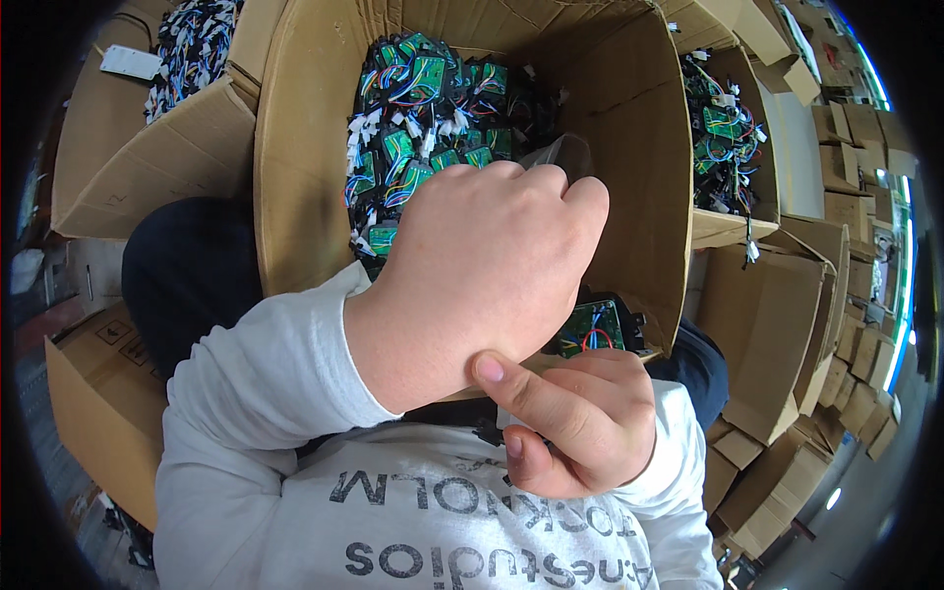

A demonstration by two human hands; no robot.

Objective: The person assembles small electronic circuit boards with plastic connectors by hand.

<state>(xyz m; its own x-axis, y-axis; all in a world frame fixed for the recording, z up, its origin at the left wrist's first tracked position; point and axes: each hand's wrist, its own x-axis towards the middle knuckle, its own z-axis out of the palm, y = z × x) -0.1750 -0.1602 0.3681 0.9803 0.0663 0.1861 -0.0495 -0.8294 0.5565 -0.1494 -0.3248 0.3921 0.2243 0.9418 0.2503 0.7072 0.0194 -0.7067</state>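
My left hand is closed in a fist above the near part of a large open cardboard box. Its curled fingers face away, so whatever they may hold is hidden. My right hand is just below it, with one stretched digit touching the side of my left wrist. A second digit stands apart from it, the other fingers are bent, and nothing shows between them. Inside the box are several green circuit boards with coloured wires and white connectors. Another circuit board with red and blue wires lies at the near right corner, partly covered by my hands.
At the upper left stands a box of wires with white connectors. A box at the right holds more wired circuit boards. Open cartons stand along the right, and another carton is at my left side. My knees flank the middle box.
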